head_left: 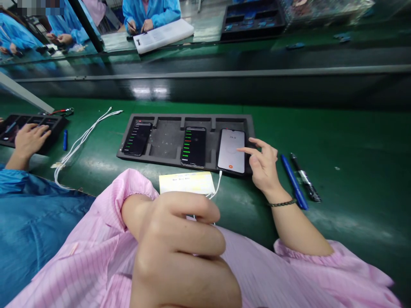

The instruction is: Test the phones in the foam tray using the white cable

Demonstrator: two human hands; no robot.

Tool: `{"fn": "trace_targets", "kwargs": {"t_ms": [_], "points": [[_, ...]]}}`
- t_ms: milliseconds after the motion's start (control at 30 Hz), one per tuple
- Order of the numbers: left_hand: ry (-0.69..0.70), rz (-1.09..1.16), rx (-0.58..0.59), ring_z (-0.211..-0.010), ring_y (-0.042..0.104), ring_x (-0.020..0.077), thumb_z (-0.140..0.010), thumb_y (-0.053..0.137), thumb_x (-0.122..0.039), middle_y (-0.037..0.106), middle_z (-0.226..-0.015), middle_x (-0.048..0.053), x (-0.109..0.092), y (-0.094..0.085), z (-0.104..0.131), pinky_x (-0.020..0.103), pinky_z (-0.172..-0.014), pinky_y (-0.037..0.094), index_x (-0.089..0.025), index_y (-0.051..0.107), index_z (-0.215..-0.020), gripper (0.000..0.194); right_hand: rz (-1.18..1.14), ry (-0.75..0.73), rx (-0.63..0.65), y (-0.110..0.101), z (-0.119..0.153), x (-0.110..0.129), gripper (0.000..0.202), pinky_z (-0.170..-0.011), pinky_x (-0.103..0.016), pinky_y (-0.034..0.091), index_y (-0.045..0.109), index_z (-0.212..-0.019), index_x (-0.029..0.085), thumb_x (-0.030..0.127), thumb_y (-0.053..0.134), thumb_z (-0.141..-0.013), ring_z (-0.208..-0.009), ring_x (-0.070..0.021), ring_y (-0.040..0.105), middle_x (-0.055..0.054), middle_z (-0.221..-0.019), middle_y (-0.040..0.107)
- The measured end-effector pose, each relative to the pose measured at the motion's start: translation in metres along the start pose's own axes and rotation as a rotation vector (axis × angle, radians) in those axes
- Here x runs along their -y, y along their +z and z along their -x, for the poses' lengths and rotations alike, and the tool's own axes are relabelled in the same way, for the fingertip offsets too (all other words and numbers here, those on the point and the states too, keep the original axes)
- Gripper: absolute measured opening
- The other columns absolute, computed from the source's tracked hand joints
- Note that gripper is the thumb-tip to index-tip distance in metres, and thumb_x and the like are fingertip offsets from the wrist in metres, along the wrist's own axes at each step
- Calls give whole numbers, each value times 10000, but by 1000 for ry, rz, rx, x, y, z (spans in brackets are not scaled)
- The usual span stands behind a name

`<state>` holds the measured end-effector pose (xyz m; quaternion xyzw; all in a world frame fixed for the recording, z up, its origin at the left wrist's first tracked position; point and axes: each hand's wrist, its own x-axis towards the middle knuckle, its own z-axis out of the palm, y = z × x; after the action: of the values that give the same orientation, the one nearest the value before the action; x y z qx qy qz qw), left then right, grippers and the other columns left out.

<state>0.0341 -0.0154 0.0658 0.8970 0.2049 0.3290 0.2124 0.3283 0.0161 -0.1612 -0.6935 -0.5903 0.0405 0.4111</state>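
On the right phone (229, 147), seems to read "76.8", with blurred last digit. On the middle phone (195, 147) and left phone (138, 139), shows lines too small to read. On the paper (186, 184), bears print too blurred to read.

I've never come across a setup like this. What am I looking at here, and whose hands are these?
There is no machine: one person works bare-handed, and the single picture comes from a camera on their head, looking forward and down. The big curled hand up close is their left hand; whether it grips anything is hidden. Their right hand holds nothing, its index finger at the white-screened phone. That phone and two dark-screened phones sit in a black tray on a green table. Nearby lie a paper slip, a blue pen and a black pen. The hand at far left is a co-worker's.
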Motion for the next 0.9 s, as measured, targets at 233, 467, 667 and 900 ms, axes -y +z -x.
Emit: {"fn": "trace_targets", "kwargs": {"t_ms": [233,467,667,900], "points": [[-74,-21,32,-407,343,86,-809,661,-99,407,-455,-70,3,-4,11,300,-546,477,-217,475,-517,366,62,-45,-5,1,1,-2,554,-990,-607,387,736,-1077,287,534,243,-1012,-1211,-353,493,-88,-1415,531],[-79,-31,20,-404,346,92,-807,631,-106,398,-458,-67,3,-2,15,308,-542,486,-224,480,-529,337,84,-7,30,2,1,-2,588,-995,-606,386,740,-1074,293,568,225,-1002,-1244,-370,470,-87,-1449,505],[-91,-8,-10,-411,331,100,-816,606,-109,378,-459,-55,3,3,14,312,-529,458,-227,468,-520,348,94,-49,12,2,2,-4,572,-971,-621,397,742,-1076,300,548,231,-1015,-1213,-356,476,-73,-1444,507],[-126,11,-16,-414,329,95,-830,594,-102,414,-455,-60,0,4,13,317,-537,429,-219,429,-528,363,81,-44,21,1,2,-1,579,-983,-628,380,761,-1021,285,545,244,-1009,-1218,-366,462,-73,-1449,504]]}}
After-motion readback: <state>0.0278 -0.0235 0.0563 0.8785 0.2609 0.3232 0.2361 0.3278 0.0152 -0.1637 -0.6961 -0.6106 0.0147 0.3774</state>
